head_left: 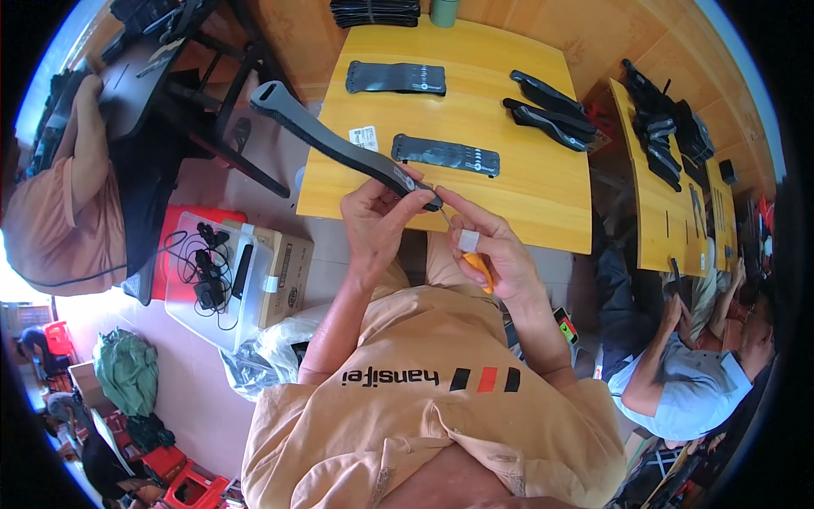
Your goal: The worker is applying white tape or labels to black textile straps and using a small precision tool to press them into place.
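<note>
1. Left hand (371, 225): fingers are pinching the near end of a dark strap (339, 151), thumb uppermost.
2. Right hand (509, 257): fingers are gripping an orange-handled tool (478, 264), its thin metal tip pointing toward that end.
3. Dark strap, slotted far end: is extending up-left from the left hand.
4. Flat dark pieces (446, 156), two: are lying on a yellow table (500, 51).
5. Folded dark straps (551, 123): are resting table-right.

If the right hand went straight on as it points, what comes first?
Probably the near end of the long, curved grey-and-black strap in the left hand; depth is unclear.
</note>
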A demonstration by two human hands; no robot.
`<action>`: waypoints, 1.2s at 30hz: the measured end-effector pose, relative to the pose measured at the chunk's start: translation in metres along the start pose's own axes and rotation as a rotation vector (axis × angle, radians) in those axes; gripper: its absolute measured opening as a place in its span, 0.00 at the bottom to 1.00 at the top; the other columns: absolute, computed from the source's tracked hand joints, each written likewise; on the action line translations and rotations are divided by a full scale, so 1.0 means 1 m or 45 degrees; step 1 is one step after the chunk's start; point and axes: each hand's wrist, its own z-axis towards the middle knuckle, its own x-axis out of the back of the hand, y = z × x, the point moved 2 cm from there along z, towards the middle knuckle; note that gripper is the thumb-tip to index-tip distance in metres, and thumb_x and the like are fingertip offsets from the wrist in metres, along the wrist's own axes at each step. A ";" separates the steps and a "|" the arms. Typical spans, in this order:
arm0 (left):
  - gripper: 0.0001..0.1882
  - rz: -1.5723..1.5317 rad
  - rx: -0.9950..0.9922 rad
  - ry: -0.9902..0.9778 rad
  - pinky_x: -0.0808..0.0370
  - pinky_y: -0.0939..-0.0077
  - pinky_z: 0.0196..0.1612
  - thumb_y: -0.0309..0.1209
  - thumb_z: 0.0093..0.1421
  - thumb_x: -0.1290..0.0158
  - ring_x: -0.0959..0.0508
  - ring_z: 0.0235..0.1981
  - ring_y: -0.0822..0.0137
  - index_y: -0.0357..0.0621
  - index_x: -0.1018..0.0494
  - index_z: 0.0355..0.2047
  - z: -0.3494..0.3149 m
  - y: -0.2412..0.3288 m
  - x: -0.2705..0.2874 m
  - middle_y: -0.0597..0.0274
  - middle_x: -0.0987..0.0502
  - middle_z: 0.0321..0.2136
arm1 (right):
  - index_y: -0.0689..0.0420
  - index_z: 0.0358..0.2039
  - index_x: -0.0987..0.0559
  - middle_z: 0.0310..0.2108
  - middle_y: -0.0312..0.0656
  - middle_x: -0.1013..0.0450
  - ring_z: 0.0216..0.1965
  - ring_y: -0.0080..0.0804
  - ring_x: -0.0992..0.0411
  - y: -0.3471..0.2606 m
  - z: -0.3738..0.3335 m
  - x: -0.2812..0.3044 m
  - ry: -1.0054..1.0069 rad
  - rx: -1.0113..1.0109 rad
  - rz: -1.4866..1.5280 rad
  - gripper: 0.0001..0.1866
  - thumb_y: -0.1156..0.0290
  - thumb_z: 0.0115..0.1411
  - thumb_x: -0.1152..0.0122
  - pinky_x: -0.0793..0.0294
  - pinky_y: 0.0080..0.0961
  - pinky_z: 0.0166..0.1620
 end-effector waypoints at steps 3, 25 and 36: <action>0.10 0.020 -0.025 -0.005 0.28 0.87 0.31 0.19 0.48 0.43 0.25 0.26 0.77 0.32 0.28 0.32 -0.001 -0.001 0.000 0.63 0.26 0.25 | 0.54 0.57 0.40 0.22 0.36 0.37 0.09 0.18 0.43 -0.001 0.000 0.000 -0.005 -0.050 0.034 0.28 0.80 0.53 0.55 0.45 0.13 0.12; 0.16 0.041 -0.146 -0.141 0.29 0.80 0.44 0.17 0.49 0.45 0.26 0.37 0.72 0.34 0.31 0.41 0.000 -0.015 -0.006 0.59 0.26 0.36 | 0.56 0.53 0.33 0.14 0.27 0.41 0.09 0.11 0.49 -0.001 0.003 -0.014 0.399 0.299 -0.577 0.22 0.79 0.56 0.56 0.53 0.10 0.13; 0.12 0.060 -0.095 -0.173 0.30 0.84 0.41 0.18 0.52 0.48 0.27 0.36 0.74 0.33 0.30 0.39 0.000 -0.015 -0.007 0.62 0.26 0.34 | 0.55 0.55 0.35 0.23 0.30 0.38 0.18 0.12 0.46 -0.002 0.003 -0.018 0.436 0.439 -0.975 0.25 0.83 0.55 0.59 0.45 0.09 0.20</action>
